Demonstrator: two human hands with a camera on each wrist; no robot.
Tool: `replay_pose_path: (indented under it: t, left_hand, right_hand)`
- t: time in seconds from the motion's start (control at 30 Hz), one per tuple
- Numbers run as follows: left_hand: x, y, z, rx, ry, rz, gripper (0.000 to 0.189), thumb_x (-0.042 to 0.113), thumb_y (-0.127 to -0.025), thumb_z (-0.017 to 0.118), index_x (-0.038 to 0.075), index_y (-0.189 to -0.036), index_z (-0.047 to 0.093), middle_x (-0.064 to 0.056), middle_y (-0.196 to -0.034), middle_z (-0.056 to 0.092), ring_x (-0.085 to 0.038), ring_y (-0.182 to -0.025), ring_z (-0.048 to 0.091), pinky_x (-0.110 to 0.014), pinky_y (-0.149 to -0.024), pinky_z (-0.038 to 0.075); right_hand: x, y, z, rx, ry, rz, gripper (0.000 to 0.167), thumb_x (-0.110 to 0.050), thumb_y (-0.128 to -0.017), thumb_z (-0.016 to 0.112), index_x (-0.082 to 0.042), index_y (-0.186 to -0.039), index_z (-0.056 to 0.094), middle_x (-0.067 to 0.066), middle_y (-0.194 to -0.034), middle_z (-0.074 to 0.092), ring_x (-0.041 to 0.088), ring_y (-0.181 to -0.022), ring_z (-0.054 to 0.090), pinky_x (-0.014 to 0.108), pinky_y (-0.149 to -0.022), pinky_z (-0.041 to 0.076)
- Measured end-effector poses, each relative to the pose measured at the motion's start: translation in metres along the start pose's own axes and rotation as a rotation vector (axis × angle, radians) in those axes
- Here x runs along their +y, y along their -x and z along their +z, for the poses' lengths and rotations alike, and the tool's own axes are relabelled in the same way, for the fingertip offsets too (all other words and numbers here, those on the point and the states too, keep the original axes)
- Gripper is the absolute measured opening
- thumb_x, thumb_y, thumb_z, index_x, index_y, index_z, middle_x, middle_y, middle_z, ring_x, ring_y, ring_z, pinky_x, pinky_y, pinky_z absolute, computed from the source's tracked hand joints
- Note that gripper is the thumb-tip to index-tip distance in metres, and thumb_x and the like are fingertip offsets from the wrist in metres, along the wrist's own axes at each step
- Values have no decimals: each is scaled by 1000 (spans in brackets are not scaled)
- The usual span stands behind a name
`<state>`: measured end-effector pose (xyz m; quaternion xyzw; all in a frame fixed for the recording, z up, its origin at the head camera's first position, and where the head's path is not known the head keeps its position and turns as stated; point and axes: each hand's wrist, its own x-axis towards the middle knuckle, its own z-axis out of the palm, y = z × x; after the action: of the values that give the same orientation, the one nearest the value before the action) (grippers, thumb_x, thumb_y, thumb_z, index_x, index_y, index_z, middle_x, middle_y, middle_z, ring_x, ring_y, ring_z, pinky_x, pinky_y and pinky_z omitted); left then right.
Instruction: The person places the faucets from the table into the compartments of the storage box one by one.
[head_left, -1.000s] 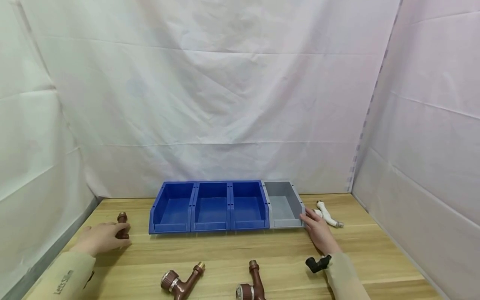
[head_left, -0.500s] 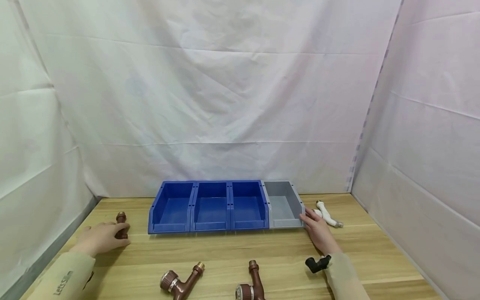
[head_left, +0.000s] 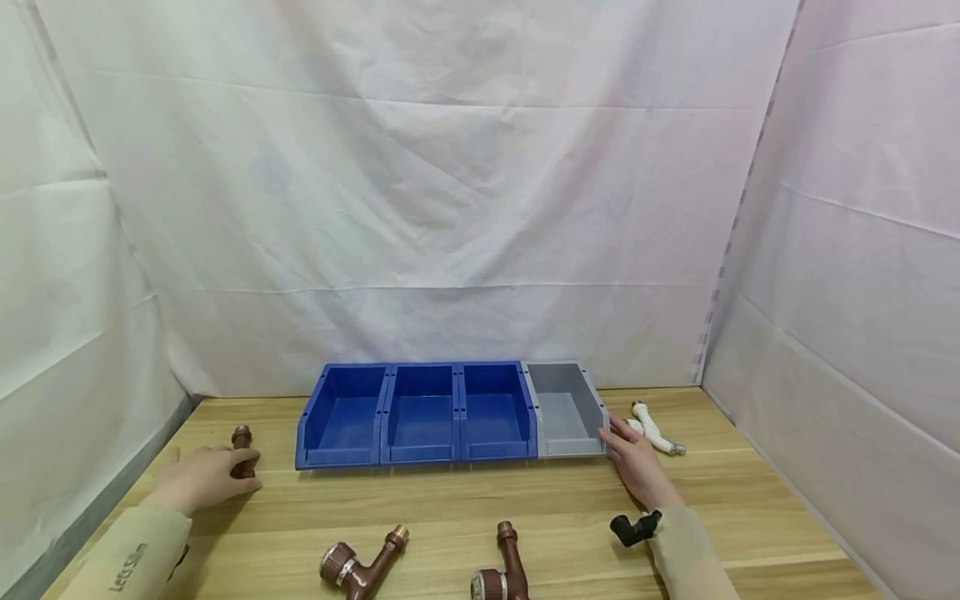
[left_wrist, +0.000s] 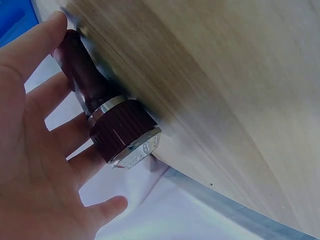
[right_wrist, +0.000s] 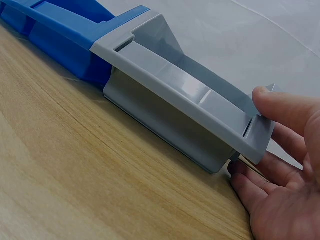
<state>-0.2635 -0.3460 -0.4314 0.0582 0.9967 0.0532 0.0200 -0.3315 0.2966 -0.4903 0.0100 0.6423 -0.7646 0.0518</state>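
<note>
At the table's left side my left hand holds a brown faucet between thumb and fingers. In the left wrist view the faucet's ribbed knob shows, and several fingertips are hidden behind its body. My right hand grips the front right corner of a grey bin. The thumb lies on the bin's rim in the right wrist view, with the other fingers outside and under the corner. To the grey bin's left stand blue bins in one row.
Two more brown faucets lie near the front edge. A white faucet lies behind my right hand. On the right wrist sits a black fitting. White cloth hangs at the back and both sides of the wooden table.
</note>
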Motion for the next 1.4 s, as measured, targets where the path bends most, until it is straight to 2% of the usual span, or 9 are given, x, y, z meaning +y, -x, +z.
replay_pose_path:
  t: [0.27,0.37,0.5,0.63,0.8,0.9,1.0,1.23,1.4]
  left_hand:
    - [-1,0,1,24,16,-5,63,58,-79,70,9,-120,68,-25,-118,62,-54,-108,53,-82,-89,12]
    - [-2,-1,2,26,20,-4,64,58,-79,69,9,-119,68,-26,-118,61,-54,-108,52,-82,-90,10]
    - [-4,-2,4,36,20,-5,63,58,-78,70,9,-118,69,-27,-118,60,-55,-108,51,-82,-90,10]
    - [-3,-3,3,38,23,-5,61,57,-78,71,10,-116,69,-28,-118,59,-55,-108,51,-82,-90,10]
    - [-1,-3,1,46,35,-4,58,54,-77,73,10,-115,70,-27,-117,60,-55,-108,52,-81,-90,11]
    - [-1,-3,0,59,42,1,55,51,-77,74,10,-113,71,-27,-116,60,-54,-107,52,-81,-89,10]
    - [-1,-3,0,70,48,4,53,50,-76,75,11,-112,71,-27,-115,60,-53,-107,52,-81,-89,10]
    - [-2,-2,2,81,68,7,53,51,-75,76,12,-110,72,-26,-115,61,-53,-107,52,-81,-89,11]
    - [-2,-1,2,86,74,11,55,52,-74,76,12,-110,72,-27,-115,60,-54,-107,52,-81,-89,10]
  right_hand:
    - [-1,1,1,-2,-4,3,65,-13,-100,54,-2,-154,19,11,-157,19,2,-119,43,14,-92,41]
    - [-1,1,1,0,-2,4,66,-12,-100,54,-2,-154,19,11,-158,17,7,-127,39,15,-95,39]
    - [-1,-1,2,-4,2,9,67,-12,-100,53,-1,-154,16,12,-159,13,19,-142,21,26,-109,29]
    - [-1,-1,2,-4,3,8,67,-12,-100,52,0,-154,14,14,-160,12,22,-144,17,36,-115,20]
    - [-1,-1,1,7,12,9,66,-13,-100,53,-1,-154,16,12,-159,14,15,-138,28,23,-106,33]
    - [0,-1,0,11,7,9,66,-13,-100,54,-3,-154,18,12,-158,17,4,-125,41,16,-96,39]
    - [0,-1,0,11,11,5,66,-14,-100,54,-3,-154,19,12,-158,19,-1,-115,45,15,-93,40]
    - [-1,0,-1,-6,25,3,67,-16,-101,53,-4,-155,16,11,-159,14,18,-138,26,16,-96,38]
    - [-1,0,0,-4,13,8,66,-15,-101,53,-3,-155,17,11,-159,14,20,-139,24,16,-97,37]
